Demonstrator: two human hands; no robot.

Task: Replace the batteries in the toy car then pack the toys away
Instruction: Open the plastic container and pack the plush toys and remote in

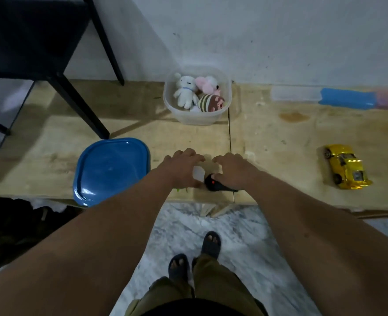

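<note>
A shiny yellow toy car [346, 166] lies on the wooden table [279, 137] at the right, away from both hands. A clear plastic container [197, 115] at the back middle holds several plush toys [198, 94]. Its blue lid [110, 171] lies flat at the left front. My left hand [181, 166] and my right hand [233, 168] hover palm-down near the front edge, fingers curled. Under my right hand lies a black remote control [213, 184] with a red dot; whether the hand grips it is hidden. A small pale object [198, 174] shows by my left thumb.
A black chair frame [74, 94] stands on the table's left back part. A blue and pink object [357, 100] lies along the wall at the right. A green bit [181, 190] peeks out below my left wrist. Marble floor and my sandalled feet [195, 254] lie below.
</note>
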